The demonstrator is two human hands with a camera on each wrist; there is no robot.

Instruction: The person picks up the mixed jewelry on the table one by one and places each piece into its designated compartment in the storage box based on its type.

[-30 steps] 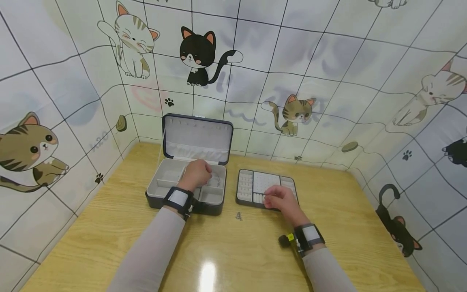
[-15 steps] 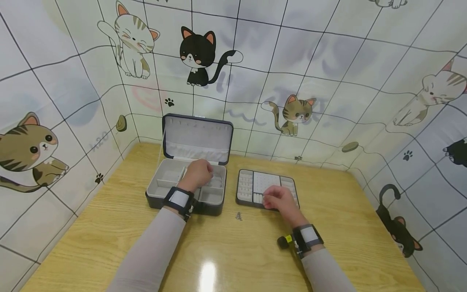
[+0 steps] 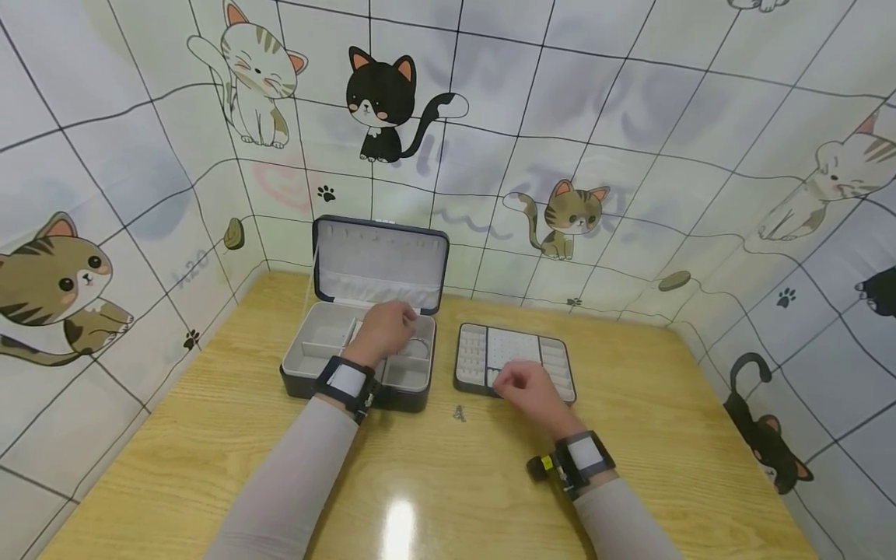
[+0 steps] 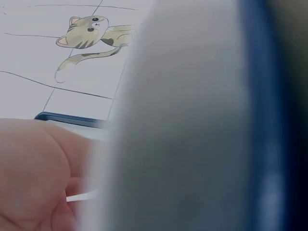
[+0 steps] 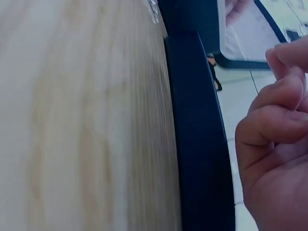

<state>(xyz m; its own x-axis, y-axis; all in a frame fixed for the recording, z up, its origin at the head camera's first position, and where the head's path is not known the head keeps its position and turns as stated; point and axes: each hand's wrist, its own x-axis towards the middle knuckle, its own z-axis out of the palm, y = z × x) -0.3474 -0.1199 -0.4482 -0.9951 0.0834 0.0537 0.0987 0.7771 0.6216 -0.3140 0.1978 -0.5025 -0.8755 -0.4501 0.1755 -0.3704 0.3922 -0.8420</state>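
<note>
My left hand [image 3: 385,330] reaches into the open jewelry box [image 3: 301,381], over its right-rear compartment, fingers curled downward. Beside those fingers a thin round loop, like a bracelet [image 3: 420,347], shows in the compartment. In the left wrist view a blurred pale wall with a blue edge hides the fingertips of the left hand [image 4: 33,173]. My right hand [image 3: 535,393] hovers over the front edge of the jewelry tray [image 3: 513,348], thumb and forefinger tips together. The right wrist view shows the curled fingers of the right hand [image 5: 279,130]; nothing is visible between them.
Several small silver pieces [image 3: 459,413] lie on the wooden table [image 3: 448,482] between box and tray. The box's raised lid [image 3: 381,264] leans back near the cat-printed cloth wall [image 3: 483,163].
My right hand has moved a little left along the tray's front, its fingertips closing together. The left hand has shifted slightly right inside the box, leaving more of the loop in sight.
</note>
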